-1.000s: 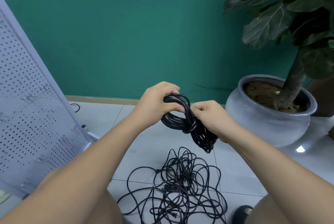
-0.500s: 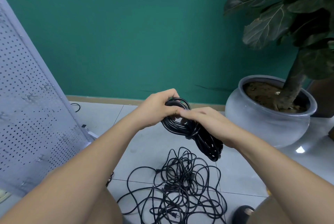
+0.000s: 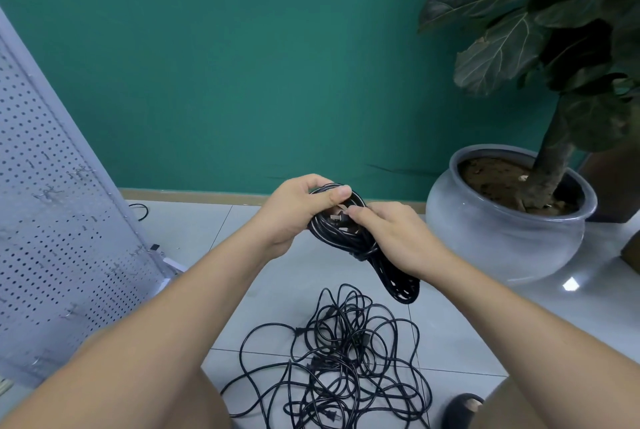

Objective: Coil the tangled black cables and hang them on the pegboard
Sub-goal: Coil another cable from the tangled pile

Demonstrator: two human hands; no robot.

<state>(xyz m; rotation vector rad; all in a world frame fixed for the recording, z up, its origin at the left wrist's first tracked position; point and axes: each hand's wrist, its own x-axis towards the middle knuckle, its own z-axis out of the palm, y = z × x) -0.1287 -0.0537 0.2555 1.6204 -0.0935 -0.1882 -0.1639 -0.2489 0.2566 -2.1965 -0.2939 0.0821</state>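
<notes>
The coiled cable [image 3: 394, 283] is held up in the air between both hands, above the floor [image 3: 207, 238], its upper loop at the knuckles and its lower end hanging down toward the right. The left hand [image 3: 291, 217] grips the upper loop: its fingers curl round the far side of the strands and its thumb [image 3: 337, 193] presses flat across the top. The right hand [image 3: 394, 238] lies over the middle of the bundle, fingers bent and held close together, fingertips [image 3: 356, 212] closing on the plug [image 3: 337, 219], whose metal prongs show inside the loop; the right thumb is hidden.

Below the hands, the tangled cables [image 3: 341, 356] lie in a loose heap on the tiles. The pegboard [image 3: 52, 220] leans at the left, a few hooks on it. A grey plant pot [image 3: 502, 231] stands at the right, against the green wall [image 3: 242, 82].
</notes>
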